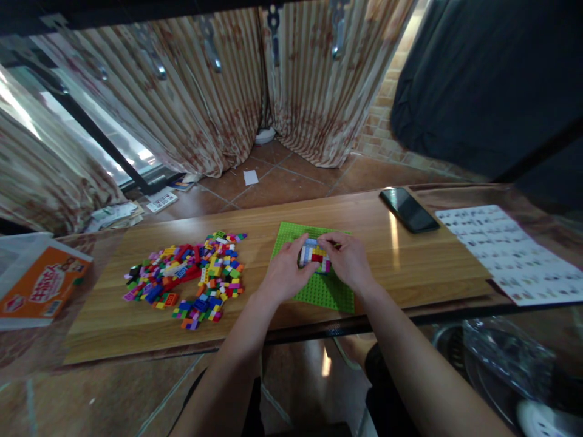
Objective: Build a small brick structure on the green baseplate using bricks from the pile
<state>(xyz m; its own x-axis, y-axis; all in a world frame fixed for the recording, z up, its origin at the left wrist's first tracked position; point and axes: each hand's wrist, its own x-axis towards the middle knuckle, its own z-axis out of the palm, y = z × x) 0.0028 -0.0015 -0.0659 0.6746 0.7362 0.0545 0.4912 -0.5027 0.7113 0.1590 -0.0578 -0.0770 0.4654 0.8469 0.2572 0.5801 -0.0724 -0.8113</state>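
A small build of toy building bricks [316, 258], in light blue, white, red, yellow and magenta, sits on a green studded baseplate [328, 293]. My left hand [289, 271] holds the build from the left, its fingers along the far side and its thumb on the near side. At the build's right far corner, my right hand [348, 257] has its fingertips pinched together. Whatever lies between those fingertips is too small to make out. Both hands partly cover the build and the baseplate.
Loose bricks in many colours form a pile [200, 273] on the wooden board [255, 230], left of the baseplate. A phone [409, 209] lies at the back right, beside a printed sheet [514, 252]. A clear plastic box [40, 285] with an orange label stands far left.
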